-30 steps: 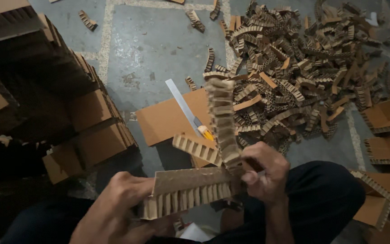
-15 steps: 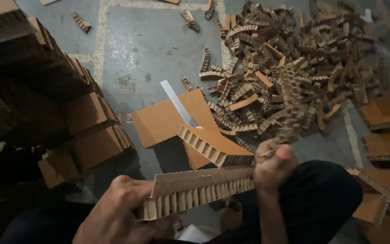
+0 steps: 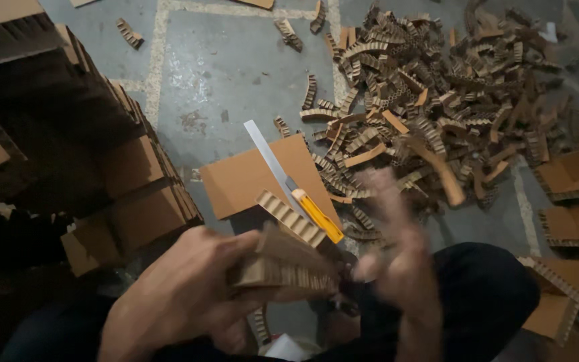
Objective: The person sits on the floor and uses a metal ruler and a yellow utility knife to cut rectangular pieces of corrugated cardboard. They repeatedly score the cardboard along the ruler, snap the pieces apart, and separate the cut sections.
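Stacked cardboard sheets (image 3: pixel 129 167) filled the frame's left. The left hand (image 3: pixel 189 302) was clamped on a honeycomb cardboard block (image 3: pixel 283 265) at lower centre, which wanted a firm, steady grip. The right hand (image 3: pixel 397 268), just right of it, was blurred; its grip could not be told. Cut strips (image 3: pixel 450 114) were heaped upper right.

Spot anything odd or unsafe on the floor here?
Yes: a yellow-handled knife lies blade-out on a cardboard sheet just beyond the left hand. Cut strips sprawl in a loose heap across the floor.
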